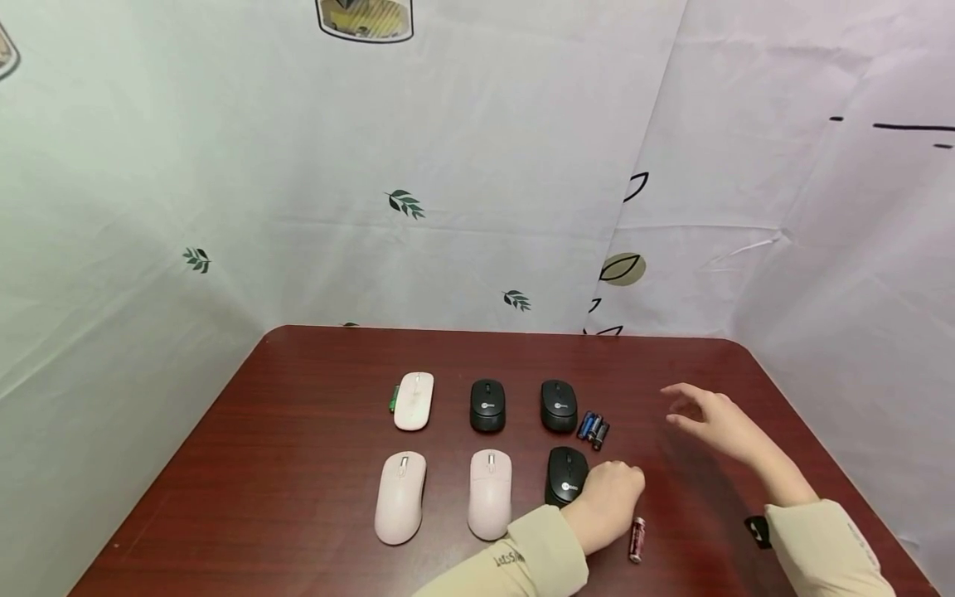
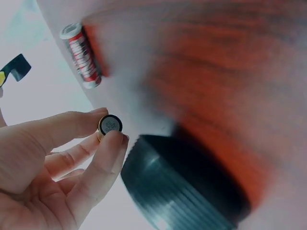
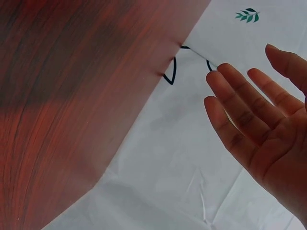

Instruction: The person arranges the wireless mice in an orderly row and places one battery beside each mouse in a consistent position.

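Landmark: black oval plastic mouse [image 1: 565, 469] on reddish-brown wood-grain surface [image 1: 298, 497] | left hand [image 1: 610, 500] just right of it, fingers pinching small cylindrical battery with black-ringed end [image 2: 111, 124] near it | red-and-silver cylindrical battery [image 1: 637, 540] right, nearer person | blue-and-black cylindrical batteries [image 1: 593, 429] behind, rightward | right hand [image 1: 716, 423] well right, fingers loosely parted, holding nothing

In the left grip [image 1: 608, 502], a gold-edged cylindrical battery [image 2: 111, 124] is pinched over the reddish-brown wood-grain desk [image 1: 298, 464]. Just left of that grip a black rounded plastic mouse [image 1: 567, 473] is placed, with two pale pink oval mice [image 1: 490, 493] further left. Behind the grip, dark cylindrical batteries [image 1: 594, 428] are grouped; before it, a red cylindrical battery [image 1: 637, 540] is laid.
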The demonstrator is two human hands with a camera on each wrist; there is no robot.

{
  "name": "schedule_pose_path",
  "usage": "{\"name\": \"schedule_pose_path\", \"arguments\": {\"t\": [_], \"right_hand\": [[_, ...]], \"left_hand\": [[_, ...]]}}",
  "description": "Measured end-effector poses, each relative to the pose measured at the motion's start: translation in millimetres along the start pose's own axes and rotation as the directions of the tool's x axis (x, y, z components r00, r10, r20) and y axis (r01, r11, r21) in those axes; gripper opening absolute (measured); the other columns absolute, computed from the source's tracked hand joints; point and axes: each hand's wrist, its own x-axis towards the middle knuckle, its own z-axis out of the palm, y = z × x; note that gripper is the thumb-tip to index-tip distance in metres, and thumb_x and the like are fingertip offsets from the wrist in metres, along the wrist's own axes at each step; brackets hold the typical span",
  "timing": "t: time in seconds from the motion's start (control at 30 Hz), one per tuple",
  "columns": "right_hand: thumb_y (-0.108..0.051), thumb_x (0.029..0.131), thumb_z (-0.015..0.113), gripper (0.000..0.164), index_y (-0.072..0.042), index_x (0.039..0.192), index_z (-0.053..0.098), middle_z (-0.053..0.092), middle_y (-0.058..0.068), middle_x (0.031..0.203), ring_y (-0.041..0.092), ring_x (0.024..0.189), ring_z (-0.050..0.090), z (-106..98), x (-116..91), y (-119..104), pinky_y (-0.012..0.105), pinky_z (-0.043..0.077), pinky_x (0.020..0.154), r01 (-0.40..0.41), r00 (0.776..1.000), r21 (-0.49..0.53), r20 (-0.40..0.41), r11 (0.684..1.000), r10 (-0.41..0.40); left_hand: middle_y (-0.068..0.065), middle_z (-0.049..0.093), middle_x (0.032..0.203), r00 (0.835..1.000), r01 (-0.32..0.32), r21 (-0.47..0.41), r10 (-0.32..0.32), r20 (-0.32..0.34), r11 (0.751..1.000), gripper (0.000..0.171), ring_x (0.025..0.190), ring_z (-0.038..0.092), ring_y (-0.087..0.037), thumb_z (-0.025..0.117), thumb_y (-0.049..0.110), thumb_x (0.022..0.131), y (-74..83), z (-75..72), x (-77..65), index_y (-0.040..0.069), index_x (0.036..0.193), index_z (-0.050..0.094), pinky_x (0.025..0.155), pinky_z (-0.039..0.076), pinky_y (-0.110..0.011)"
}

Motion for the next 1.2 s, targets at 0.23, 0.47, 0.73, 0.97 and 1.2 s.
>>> {"name": "schedule_pose_path", "arguments": {"t": [0.23, 0.47, 0.73, 0.97, 1.2], "right_hand": [[-0.010, 0.086, 0.066, 0.036, 0.001, 0.119, 0.057, 0.069, 0.006, 0.092, 0.015, 0.080, 0.066, 2.1, 1.9, -2.4, 0.025, 0.050, 0.064, 0.011, 1.000, 0.005, 0.008, 1.000, -0.011], [-0.010, 0.085, 0.067, 0.035, 0.000, 0.118, 0.057, 0.069, 0.003, 0.089, 0.014, 0.079, 0.066, 5.1, 6.0, -9.8, 0.025, 0.051, 0.065, 0.042, 0.999, 0.010, 0.007, 0.999, -0.042], [-0.012, 0.087, 0.065, 0.036, -0.002, 0.120, 0.056, 0.070, 0.007, 0.098, 0.020, 0.086, 0.068, 6.2, 18.1, -27.2, 0.025, 0.052, 0.068, 0.052, 0.998, 0.031, 0.041, 0.998, -0.053], [-0.010, 0.087, 0.065, 0.035, -0.002, 0.120, 0.057, 0.069, 0.003, 0.092, 0.016, 0.082, 0.066, 14.2, 26.8, -42.4, 0.030, 0.053, 0.068, 0.102, 0.993, 0.033, 0.061, 0.994, -0.104], [-0.011, 0.087, 0.065, 0.032, -0.004, 0.117, 0.059, 0.070, 0.004, 0.094, 0.017, 0.083, 0.067, 22.6, 34.9, -57.6, 0.035, 0.054, 0.070, 0.152, 0.985, 0.034, 0.077, 0.988, -0.154]], "left_hand": [[0.009, 0.063, 0.069, 1.000, -0.003, -0.070, 0.005, 0.026, 0.998, 0.010, 0.064, 0.061, -0.004, 0.070, 0.015, 0.081, -7.0, -13.7, 0.8, 0.022, 0.076, 0.063, 0.053, 0.046, -0.015], [0.010, 0.063, 0.070, 0.994, 0.052, -0.123, -0.040, 0.102, 0.991, 0.011, 0.062, 0.060, -0.003, 0.073, 0.017, 0.080, -14.1, -28.2, 0.6, 0.022, 0.082, 0.063, 0.051, 0.044, -0.015], [0.011, 0.060, 0.068, 0.989, 0.092, -0.188, -0.067, 0.132, 0.978, 0.018, 0.055, 0.053, -0.003, 0.075, 0.022, 0.078, -31.9, -47.2, 0.3, 0.021, 0.088, 0.060, 0.048, 0.038, -0.015], [0.010, 0.049, 0.062, 0.990, 0.068, -0.307, -0.026, 0.139, 0.949, 0.023, 0.055, 0.045, -0.003, 0.075, 0.022, 0.077, -52.5, -59.9, -4.4, 0.019, 0.085, 0.054, 0.051, 0.034, -0.015], [0.009, 0.047, 0.063, 0.992, 0.098, -0.420, -0.054, 0.115, 0.902, 0.024, 0.056, 0.044, -0.005, 0.076, 0.015, 0.074, -76.1, -67.2, -13.6, 0.015, 0.081, 0.053, 0.051, 0.034, -0.015]]}}
